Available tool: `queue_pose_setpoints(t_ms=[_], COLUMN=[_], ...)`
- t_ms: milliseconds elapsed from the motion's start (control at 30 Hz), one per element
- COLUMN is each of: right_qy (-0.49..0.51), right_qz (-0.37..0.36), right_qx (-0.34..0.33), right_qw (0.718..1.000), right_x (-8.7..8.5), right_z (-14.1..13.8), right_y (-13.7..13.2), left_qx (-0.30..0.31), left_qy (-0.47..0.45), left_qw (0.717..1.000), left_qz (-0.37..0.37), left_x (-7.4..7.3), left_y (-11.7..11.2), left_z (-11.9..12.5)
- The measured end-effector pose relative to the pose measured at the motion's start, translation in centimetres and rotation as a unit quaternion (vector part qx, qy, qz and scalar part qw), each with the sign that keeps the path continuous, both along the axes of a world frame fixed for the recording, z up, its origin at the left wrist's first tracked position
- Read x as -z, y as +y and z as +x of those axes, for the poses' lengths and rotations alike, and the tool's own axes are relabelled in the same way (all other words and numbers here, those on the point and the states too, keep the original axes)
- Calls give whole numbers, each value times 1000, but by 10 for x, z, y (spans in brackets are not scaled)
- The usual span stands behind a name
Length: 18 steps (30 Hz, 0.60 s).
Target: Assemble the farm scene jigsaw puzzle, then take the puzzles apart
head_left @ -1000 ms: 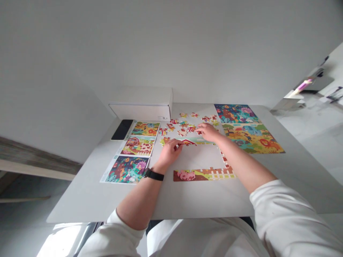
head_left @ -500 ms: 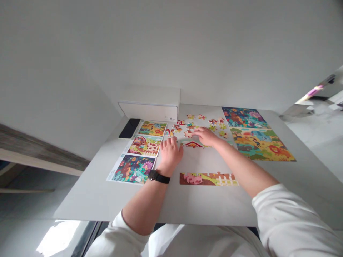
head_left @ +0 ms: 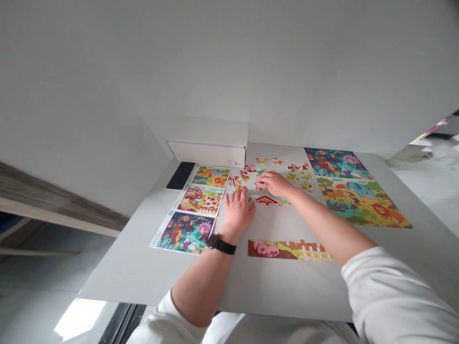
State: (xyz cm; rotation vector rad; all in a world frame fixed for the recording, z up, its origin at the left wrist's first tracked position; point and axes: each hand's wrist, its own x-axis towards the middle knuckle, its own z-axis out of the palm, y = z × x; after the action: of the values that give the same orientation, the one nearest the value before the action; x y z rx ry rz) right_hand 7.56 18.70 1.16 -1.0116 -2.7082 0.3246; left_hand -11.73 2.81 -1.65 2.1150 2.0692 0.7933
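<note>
Right hand (head_left: 275, 184) moves left behind the red roof (head_left: 266, 199), grip on piece (head_left: 261, 187) unclear; left hand (head_left: 238, 213) spreads wide; box label (head_left: 235, 163) blurry.

One head-worn camera faces forward and down across the counter (head_left: 287, 286) toward the wall (head_left: 268, 71); left hand (head_left: 239, 212) and right hand (head_left: 274, 184) appear mid-view, at middle distance.

Plain grey wall (head_left: 272, 71) behind a pale table (head_left: 287, 291), bright light patch (head_left: 79, 316) on floor (head_left: 43, 282).
</note>
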Motion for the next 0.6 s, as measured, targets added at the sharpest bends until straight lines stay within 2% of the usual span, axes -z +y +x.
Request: queue_pose_setpoints(t_ms=[167,267,400,600], right_qy=[9,-12,-24,-30], right_qz=[8,6,6,4], right_qx=[-24,-20,-4,36], right_qw=[1000,1000,1000,999], right_x=[4,6,7,7], right_z=[-41,-52,-48,-22], right_y=[-2,-2,2,17], left_qx=[0,-7,-19,-27], left_qy=[0,-6,-11,-25], left_qw=[1000,1000,1000,999], left_qz=[5,-1,0,4], left_x=[-3,-4,-5,-6], left_y=[-1,0,0,0], left_z=[0,0,0,-2])
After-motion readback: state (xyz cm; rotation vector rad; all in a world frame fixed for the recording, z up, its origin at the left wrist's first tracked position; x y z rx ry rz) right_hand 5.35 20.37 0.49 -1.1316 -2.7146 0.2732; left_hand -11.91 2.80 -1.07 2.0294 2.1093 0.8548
